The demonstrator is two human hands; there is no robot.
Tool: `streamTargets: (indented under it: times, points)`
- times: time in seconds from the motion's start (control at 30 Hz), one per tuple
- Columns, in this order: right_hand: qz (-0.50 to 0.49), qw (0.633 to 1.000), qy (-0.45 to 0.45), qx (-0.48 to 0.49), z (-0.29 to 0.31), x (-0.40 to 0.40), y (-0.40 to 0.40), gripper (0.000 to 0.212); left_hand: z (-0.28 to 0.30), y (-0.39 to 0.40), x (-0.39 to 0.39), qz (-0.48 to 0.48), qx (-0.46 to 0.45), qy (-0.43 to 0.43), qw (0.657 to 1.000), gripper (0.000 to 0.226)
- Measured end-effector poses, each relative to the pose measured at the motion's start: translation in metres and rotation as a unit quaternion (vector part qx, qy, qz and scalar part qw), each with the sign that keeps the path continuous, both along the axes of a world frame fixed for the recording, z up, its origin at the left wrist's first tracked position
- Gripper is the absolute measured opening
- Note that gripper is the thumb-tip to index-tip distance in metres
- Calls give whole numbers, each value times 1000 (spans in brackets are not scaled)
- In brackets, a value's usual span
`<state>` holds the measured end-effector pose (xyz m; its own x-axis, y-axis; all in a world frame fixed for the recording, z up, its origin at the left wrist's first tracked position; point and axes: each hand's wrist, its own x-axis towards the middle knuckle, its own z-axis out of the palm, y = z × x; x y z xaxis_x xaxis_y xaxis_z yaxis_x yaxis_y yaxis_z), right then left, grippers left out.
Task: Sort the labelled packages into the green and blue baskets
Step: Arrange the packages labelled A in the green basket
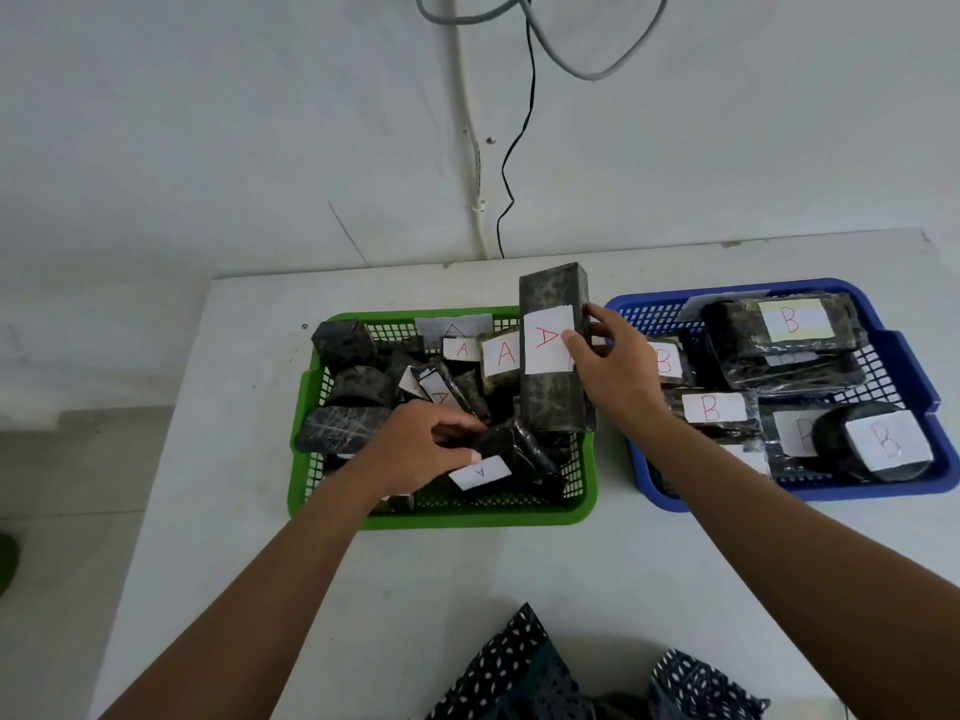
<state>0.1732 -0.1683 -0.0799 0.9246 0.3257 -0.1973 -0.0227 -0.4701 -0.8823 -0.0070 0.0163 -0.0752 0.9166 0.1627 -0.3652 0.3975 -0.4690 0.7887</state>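
A green basket on the left holds several dark wrapped packages with white "A" labels. My right hand grips a tall dark box labelled "A", standing upright at the green basket's right side. Lower in the same basket, my left hand holds a small dark package with a white "A" label. To the right, the blue basket is filled with several dark packages labelled "B", among them a round one.
Both baskets sit on a white table against a pale wall. Cables hang down the wall behind the table. Patterned dark cloth lies at the near table edge.
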Motion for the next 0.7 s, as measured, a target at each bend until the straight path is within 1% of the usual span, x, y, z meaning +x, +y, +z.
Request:
streamTargets:
  times: [0.1,0.23,0.33,0.4,0.43,0.6,0.67,0.7]
  points:
    - [18,999,-26,-22,1,-7,2,46,13,10,-1,39,-56,-21,997,32]
    - [60,993,-68,-81,0,-24,6,39,29,23,2,112,-161,-25,980,31]
    - [99,978,-99,-157,-4,-35,4,46,28,29,0,145,-180,-11,973,30]
    - [99,966,-132,-200,-5,-36,2,49,25,30,-1,156,-177,2,972,30]
    - [93,963,-144,-206,-4,-36,2,50,23,30,-1,163,-179,6,970,29]
    - [74,971,-192,-122,9,-44,4,42,17,27,8,213,-217,15,953,27]
    - [70,976,-176,-107,13,-48,9,44,15,22,13,247,-257,12,934,26]
    - [72,982,-146,-99,15,-48,11,47,14,18,16,259,-282,10,924,24]
